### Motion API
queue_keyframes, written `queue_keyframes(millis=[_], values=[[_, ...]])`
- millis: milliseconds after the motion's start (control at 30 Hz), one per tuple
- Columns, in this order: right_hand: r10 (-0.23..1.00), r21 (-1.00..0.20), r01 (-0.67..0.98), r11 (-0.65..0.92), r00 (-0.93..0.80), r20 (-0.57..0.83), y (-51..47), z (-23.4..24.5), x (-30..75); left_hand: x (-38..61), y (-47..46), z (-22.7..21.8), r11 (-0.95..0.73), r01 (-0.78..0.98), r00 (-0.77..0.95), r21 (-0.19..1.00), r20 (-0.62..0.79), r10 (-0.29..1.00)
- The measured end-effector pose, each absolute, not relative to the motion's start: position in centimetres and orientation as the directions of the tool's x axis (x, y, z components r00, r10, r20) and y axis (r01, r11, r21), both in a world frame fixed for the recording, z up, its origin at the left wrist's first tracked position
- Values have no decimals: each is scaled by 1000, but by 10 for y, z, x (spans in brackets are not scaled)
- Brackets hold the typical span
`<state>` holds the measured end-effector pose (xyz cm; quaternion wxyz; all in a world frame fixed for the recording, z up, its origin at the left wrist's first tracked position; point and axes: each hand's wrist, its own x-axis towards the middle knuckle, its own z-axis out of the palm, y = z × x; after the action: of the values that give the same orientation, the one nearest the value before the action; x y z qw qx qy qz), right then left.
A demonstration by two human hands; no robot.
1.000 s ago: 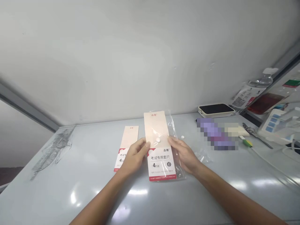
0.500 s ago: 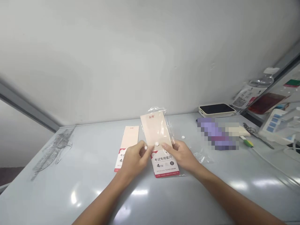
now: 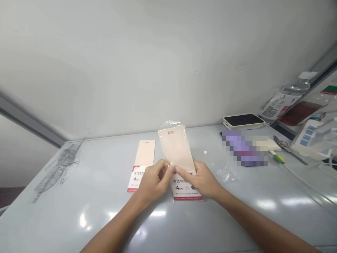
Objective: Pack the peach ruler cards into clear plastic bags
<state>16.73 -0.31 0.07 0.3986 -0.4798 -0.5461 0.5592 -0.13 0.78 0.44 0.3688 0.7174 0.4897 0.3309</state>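
Observation:
A pale pink, white and red ruler-set card (image 3: 177, 146) in a clear plastic sleeve lies tilted at the middle of the desk. My left hand (image 3: 157, 178) is closed in a pinch at its left edge, on a small white round piece (image 3: 172, 164). Thumb and fingers of my right hand (image 3: 206, 179) grip the sleeved card from its right side, thumb tip on the front by the white piece. A second matching card (image 3: 145, 151) lies to the left, partly covered by my left hand. Another white round piece (image 3: 205, 152) rests right of the sleeve.
Crumpled clear plastic (image 3: 228, 174) lies right of my right hand. Further right are a blurred purple item (image 3: 238, 147), a phone (image 3: 244, 120), scissors (image 3: 292, 153), a white cable (image 3: 302, 177) and a bottle (image 3: 286, 96). A drawing (image 3: 59, 167) marks the desk's left side. A wall rises behind.
My left hand has moved right, bringing its fingertips and the small white piece against the white round spot on the sleeve. The right thumb has shifted slightly down and left beside it.

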Motion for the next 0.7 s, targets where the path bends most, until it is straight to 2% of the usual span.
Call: queue_keyframes(millis=[133, 333, 467, 567, 700], values=[[971, -993, 78, -90, -214, -105, -3, 1, 168, -2, 8, 6, -209, 385, 341, 899, 72, 937], [954, -993, 38, -110, -275, -116, -4, 1, 169, -2, 14, 1, -3, 223, 257, 975, -56, 965], [954, -996, -23, -85, -291, -75, -6, 0, 168, 0, 15, 8, 101, 87, 378, 991, -126, 917], [953, -994, -65, -83, -298, -60, -6, -1, 167, -1, 15, 12, 98, 78, 450, 992, -123, 885], [947, -986, -125, -110, -313, -66, -7, 1, 166, -5, 17, 9, 65, 51, 444, 997, -81, 892]])
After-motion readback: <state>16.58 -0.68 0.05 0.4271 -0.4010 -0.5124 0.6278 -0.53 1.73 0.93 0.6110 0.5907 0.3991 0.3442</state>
